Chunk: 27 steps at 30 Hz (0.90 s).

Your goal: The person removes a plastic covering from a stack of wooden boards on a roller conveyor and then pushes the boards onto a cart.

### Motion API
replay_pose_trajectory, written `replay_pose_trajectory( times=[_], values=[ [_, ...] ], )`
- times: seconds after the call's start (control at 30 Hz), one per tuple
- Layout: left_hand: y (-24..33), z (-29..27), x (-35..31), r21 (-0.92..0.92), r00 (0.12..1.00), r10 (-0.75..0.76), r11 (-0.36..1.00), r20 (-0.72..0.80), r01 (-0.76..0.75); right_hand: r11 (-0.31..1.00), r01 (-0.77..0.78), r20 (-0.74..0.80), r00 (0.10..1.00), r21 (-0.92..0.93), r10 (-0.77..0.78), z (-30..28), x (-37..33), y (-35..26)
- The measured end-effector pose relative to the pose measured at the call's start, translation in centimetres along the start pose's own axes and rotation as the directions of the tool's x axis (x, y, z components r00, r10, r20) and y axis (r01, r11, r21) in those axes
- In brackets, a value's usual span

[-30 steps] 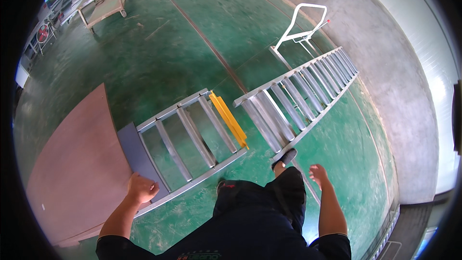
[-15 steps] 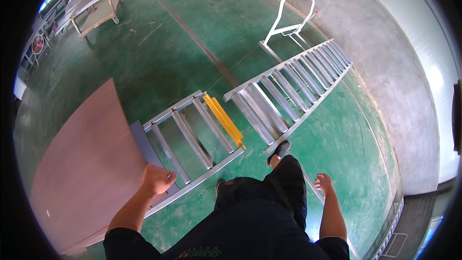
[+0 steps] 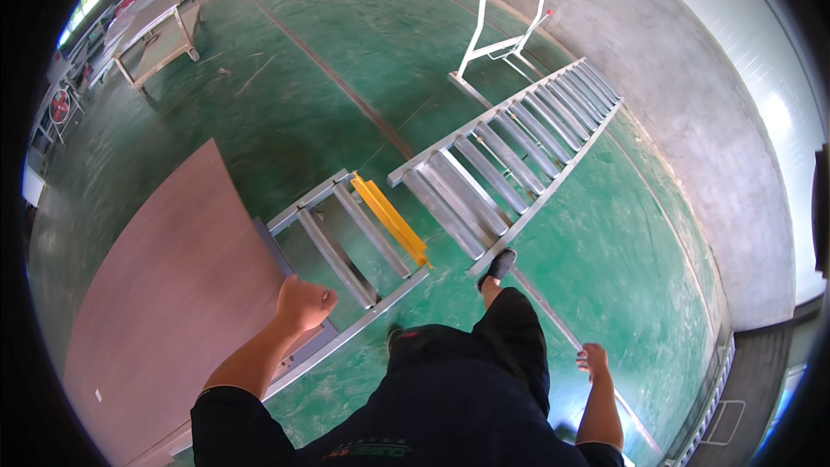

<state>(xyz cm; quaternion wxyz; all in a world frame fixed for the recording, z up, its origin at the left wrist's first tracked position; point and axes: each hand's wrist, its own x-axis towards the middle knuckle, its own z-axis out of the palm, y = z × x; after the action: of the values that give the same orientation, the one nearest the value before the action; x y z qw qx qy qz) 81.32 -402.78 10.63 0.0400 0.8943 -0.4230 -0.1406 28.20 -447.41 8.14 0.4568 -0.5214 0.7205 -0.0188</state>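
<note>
Left hand (image 3: 304, 303) has lifted off the short ladder (image 3: 346, 246).

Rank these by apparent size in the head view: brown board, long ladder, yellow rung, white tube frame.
1. brown board
2. long ladder, though it stretches further away, so true size against the board is unsure
3. white tube frame, far off
4. yellow rung

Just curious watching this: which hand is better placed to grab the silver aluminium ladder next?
Probably the left hand: its fist hangs right over the silver aluminium ladder. The right hand hangs apart, over green floor.
</note>
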Motion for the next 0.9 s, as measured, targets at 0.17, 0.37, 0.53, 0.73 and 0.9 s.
replay_pose_trajectory(
  times=[0.17, 0.37, 0.53, 0.73, 0.9],
  values=[
    [1.2, 0.7, 2.6, -0.001, 0.999, -0.029, 1.000, 0.018, 0.029, 0.994, -0.109, -0.006, 0.994, 0.027, 0.109, -2.8, 2.2, 3.9],
    [2.8, 0.8, 5.8, 0.091, 0.988, -0.100, 0.992, 0.120, 0.089, 0.991, -0.126, 0.075, 0.990, 0.034, 0.123, -2.3, 9.8, -0.1],
    [4.6, 0.8, 8.7, 0.313, 0.904, -0.244, 0.940, 0.351, 0.133, 0.999, -0.037, 0.182, 0.983, 0.038, 0.029, 1.1, 18.5, -8.8],
    [7.2, 1.3, 11.6, 0.426, 0.890, -0.302, 0.894, 0.341, 0.140, 0.971, 0.239, 0.323, 0.921, -0.026, -0.219, -2.5, 24.5, -17.1],
    [8.6, 1.4, 13.7, 0.527, 0.824, -0.411, 0.834, 0.390, 0.166, 0.984, 0.165, 0.250, 0.957, -0.064, -0.145, -7.7, 29.6, -19.7]
  ],
)
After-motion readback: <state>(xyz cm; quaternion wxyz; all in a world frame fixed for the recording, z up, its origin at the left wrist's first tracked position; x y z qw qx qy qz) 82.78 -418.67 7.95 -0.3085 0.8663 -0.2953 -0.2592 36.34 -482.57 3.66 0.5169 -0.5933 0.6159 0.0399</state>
